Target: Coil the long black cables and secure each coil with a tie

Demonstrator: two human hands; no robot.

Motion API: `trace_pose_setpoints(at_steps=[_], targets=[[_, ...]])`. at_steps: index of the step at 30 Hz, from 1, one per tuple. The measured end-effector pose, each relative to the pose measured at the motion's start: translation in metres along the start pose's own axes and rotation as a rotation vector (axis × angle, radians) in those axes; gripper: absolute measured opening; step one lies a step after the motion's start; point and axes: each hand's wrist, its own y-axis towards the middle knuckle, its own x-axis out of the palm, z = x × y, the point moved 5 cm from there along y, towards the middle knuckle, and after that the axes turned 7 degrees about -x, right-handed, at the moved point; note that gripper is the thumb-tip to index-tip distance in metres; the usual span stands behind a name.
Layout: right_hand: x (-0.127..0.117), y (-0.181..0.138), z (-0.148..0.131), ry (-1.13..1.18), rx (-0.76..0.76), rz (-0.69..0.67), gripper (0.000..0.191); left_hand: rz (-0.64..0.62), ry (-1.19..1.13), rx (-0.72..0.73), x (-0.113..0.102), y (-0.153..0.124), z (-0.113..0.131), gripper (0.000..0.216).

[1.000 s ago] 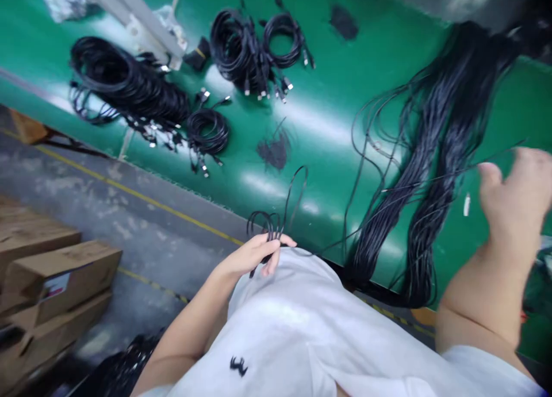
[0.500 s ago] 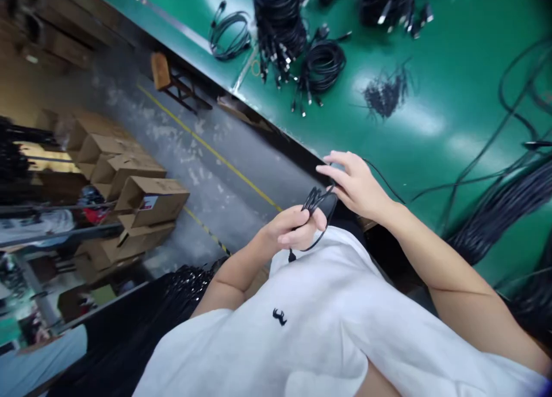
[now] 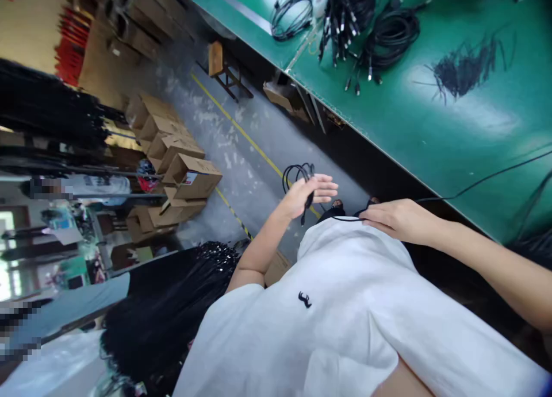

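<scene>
A small loose coil of black cable (image 3: 292,174) hangs around my left hand (image 3: 307,195), tucked between thumb and palm while the fingers point out straight. One cable end with a dark plug dangles below that palm. My right hand (image 3: 394,219) is close to the front of the white shirt, its fingers closed on the same cable's running length. From there the cable (image 3: 478,181) trails off to the right over the green table. Between the hands, a stretch of it lies across the shirt's hem.
On the green table (image 3: 388,107) sit bundled black cables (image 3: 394,32), a single coil (image 3: 293,15) and a heap of short black ties (image 3: 466,69). Open cardboard boxes (image 3: 190,176) and a wooden stool (image 3: 224,69) stand on the floor. Black cables (image 3: 172,316) hang at lower left.
My right hand has moved down and away from the coil, toward the shirt. The left hand's fingers have straightened, and the coil looks wider. The view has shifted leftward.
</scene>
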Motion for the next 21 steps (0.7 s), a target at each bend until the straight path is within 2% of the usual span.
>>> trace_pose_setpoints(at_steps=[2,4,6,9,11,13,16,19,21], targets=[[-0.019,0.017,-0.012,-0.019,0.003,0.041,0.044,-0.150,0.099,-0.123,0.019,0.012,-0.029,0.047],[-0.032,0.024,-0.006,-0.023,0.079,0.071,0.043,-0.315,0.173,-0.241,0.033,0.013,-0.049,0.053],[-0.038,0.023,0.003,0.064,0.114,0.087,0.040,-0.428,0.221,-0.314,0.043,0.010,-0.056,0.054],[-0.041,0.017,0.005,0.248,0.117,0.131,0.038,-0.472,0.208,-0.377,0.055,0.012,-0.052,0.043],[-0.045,0.016,0.006,0.325,0.127,0.181,0.039,-0.450,0.164,-0.430,0.064,0.015,-0.050,0.033],[-0.049,0.011,0.014,0.391,0.133,0.227,0.040,-0.388,0.139,-0.473,0.069,0.018,-0.048,0.032],[-0.046,-0.022,0.052,0.484,0.204,0.323,0.044,-0.234,0.107,-0.398,0.063,0.017,-0.023,0.044],[-0.024,-0.088,0.106,0.392,0.532,0.472,0.045,-0.094,0.019,-0.130,0.045,0.009,0.030,0.041],[-0.003,-0.127,0.124,0.228,0.773,0.441,0.036,-0.030,-0.034,0.030,0.035,0.004,0.057,0.031]])
